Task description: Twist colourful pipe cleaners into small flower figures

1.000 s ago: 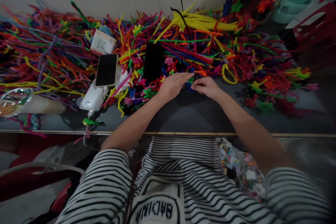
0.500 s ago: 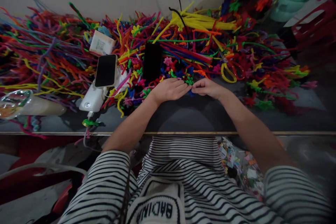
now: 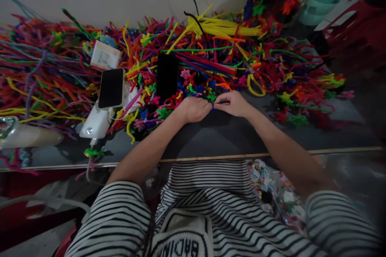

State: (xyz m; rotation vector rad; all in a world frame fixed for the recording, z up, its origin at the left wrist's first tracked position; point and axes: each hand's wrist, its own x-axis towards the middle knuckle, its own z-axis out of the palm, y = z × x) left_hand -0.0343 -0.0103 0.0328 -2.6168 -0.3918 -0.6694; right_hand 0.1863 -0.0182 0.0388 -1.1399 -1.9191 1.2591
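My left hand (image 3: 196,109) and my right hand (image 3: 234,103) meet fingertip to fingertip above the front of the dark table. Both are closed in a pinch on a small blue pipe cleaner (image 3: 214,107), mostly hidden by the fingers. Just behind the fingertips lies a green pipe-cleaner flower (image 3: 211,96). Further flower shapes in pink, orange and blue are heaped around it. To the right of my right hand rest scissors (image 3: 259,84) with yellow and red handles.
Pipe cleaners (image 3: 60,72) in many colours pile along the back. A black phone (image 3: 167,75), a second phone (image 3: 111,88), a white power bank (image 3: 95,121) with a cable, a small box (image 3: 106,55) and a cup (image 3: 33,134) lie on the left. A yellow bundle (image 3: 226,27) is behind.
The view has shifted, so the table appears slightly lower and further left. My hands stay together at the same spot, with the fingers slightly changed in pose.
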